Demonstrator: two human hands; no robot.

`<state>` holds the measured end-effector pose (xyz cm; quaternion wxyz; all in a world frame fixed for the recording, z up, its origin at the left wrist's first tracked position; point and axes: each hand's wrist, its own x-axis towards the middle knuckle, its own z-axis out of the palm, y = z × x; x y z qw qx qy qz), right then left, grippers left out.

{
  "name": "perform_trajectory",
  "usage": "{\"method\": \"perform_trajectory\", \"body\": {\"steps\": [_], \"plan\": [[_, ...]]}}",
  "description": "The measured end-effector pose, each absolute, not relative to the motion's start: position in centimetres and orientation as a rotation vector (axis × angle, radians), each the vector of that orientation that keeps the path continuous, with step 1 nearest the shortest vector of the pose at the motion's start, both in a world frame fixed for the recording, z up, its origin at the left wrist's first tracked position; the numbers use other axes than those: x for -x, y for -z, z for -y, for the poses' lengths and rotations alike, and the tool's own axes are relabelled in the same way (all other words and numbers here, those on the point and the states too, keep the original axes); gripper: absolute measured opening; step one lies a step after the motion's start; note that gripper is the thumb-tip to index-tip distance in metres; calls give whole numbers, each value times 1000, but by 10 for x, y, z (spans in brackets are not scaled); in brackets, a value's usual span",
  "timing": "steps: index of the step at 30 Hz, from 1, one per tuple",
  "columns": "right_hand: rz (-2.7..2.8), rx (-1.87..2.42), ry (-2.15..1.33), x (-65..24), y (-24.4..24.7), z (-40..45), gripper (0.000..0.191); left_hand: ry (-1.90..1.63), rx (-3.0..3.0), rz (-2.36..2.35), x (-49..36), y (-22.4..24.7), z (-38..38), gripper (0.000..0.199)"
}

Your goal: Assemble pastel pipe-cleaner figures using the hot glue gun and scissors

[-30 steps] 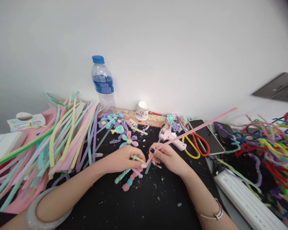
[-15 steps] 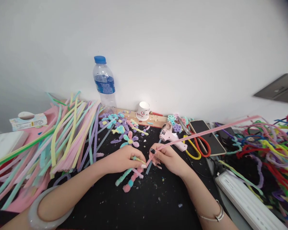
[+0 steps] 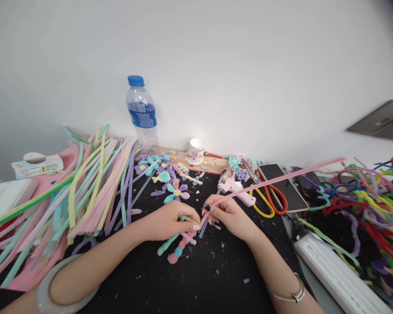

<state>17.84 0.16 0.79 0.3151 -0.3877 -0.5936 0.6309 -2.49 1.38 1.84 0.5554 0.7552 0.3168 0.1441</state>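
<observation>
Near the middle of the black mat point(image 3: 196, 288), my left hand point(image 3: 180, 220) pinches a fuzzy piece point(image 3: 186, 246) made of twisted pink, green and yellow stems. My right hand point(image 3: 218, 211) grips a long pink pipe cleaner point(image 3: 278, 179) close to its lower end, which meets the piece at my left fingertips. The free part of that stem slants up to the right. The exact joint is hidden by my fingers. A flower with pink, teal and purple petals point(image 3: 177, 191) lies just beyond my left hand.
Pastel stems point(image 3: 98, 187) cover the left side. A water bottle point(image 3: 142, 113) and paper cup point(image 3: 195, 151) stand by the wall. A pink glue gun point(image 3: 234, 187), scissors point(image 3: 265, 200), phone point(image 3: 286, 187), power strip point(image 3: 334, 274) and tangled coloured stems point(image 3: 376, 213) are to the right.
The pink stem's far end has shifted slightly left and its lower part has bent a little. Both hands keep their hold in almost the same place.
</observation>
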Motion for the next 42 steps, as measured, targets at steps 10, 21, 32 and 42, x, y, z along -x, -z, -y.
{"method": "perform_trajectory", "body": {"steps": [10, 21, 32, 42], "plan": [[1508, 1090, -1551, -176, -5, -3, 21, -419, -1607, -725, 24, -23, -11, 17], [1659, 1186, -1257, -166, -5, 5, 23, -695, -1482, -810, 24, -21, -11, 19], [1818, 1152, -1138, -166, -6, 6, 18, -754, -1577, -965, 22, -19, -13, 23], [1753, 1119, -1224, -166, -6, 5, 17, -727, -1409, -860, 21, -19, -12, 14]]}}
